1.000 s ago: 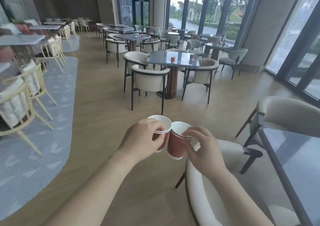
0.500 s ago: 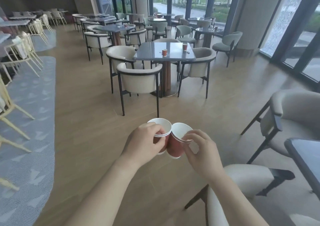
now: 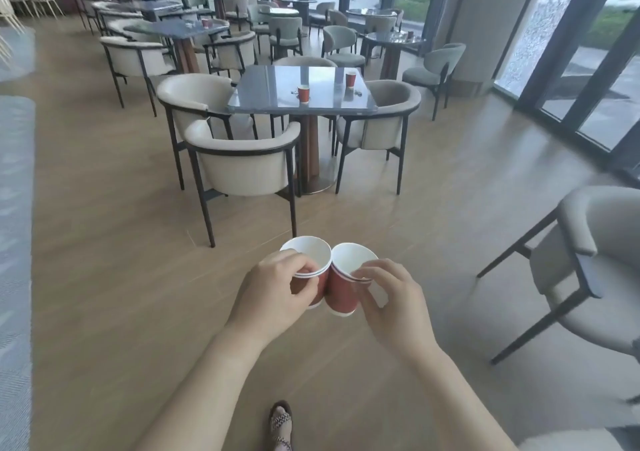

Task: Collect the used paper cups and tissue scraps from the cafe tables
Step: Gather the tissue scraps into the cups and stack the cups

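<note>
The left hand (image 3: pixel 273 294) gripped one red cup (image 3: pixel 309 256) and the right hand (image 3: pixel 391 298) pinched a second cup (image 3: pixel 341 294) at its stiffer rim, both seemingly light and crushable; two more cups (image 3: pixel 303 93) stood on the desk (image 3: pixel 270 87) ahead.

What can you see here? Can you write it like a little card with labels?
place: cafe with a wooden floor
left hand: holds left cup
right hand: holds right cup
held cups: red outside, white inside, sides touching
table: ahead, with near cup and far cup, both red and upright
chairs: cream, set round the table
foot: in a sandal, at the bottom edge
</note>
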Demonstrator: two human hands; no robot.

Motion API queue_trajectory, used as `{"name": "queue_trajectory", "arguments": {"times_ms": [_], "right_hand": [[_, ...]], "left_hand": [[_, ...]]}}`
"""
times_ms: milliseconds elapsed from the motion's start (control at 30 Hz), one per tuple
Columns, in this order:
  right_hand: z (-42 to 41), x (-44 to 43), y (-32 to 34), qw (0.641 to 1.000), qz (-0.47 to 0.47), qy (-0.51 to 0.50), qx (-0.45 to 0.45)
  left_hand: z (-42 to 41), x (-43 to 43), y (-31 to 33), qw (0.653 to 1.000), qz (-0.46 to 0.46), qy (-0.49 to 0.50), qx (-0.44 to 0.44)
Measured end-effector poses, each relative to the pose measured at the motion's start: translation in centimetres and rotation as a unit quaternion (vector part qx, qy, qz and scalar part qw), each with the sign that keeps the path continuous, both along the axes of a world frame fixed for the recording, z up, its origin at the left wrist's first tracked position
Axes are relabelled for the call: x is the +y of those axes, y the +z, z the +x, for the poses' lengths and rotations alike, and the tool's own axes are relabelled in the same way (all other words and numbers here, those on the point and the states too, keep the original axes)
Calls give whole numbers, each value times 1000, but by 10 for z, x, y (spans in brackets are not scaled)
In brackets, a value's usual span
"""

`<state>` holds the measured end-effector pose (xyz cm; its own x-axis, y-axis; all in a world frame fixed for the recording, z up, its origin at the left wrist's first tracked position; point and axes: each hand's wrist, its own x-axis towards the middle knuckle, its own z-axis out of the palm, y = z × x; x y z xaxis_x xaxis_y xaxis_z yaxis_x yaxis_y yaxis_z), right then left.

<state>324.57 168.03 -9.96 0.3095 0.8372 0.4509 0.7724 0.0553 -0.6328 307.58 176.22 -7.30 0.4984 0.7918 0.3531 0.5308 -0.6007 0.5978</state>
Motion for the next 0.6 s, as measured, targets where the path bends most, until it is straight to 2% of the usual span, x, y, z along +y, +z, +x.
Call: {"name": "queue_trajectory", "arguments": {"times_ms": [267,600], "right_hand": [[70,169,12,999,-8,-44,-17],[220,326,-14,989,-37,-142,-9]], "left_hand": [[71,194,14,997,2,-77,23],[234,380,-10,984,-1,-166,70]]}}
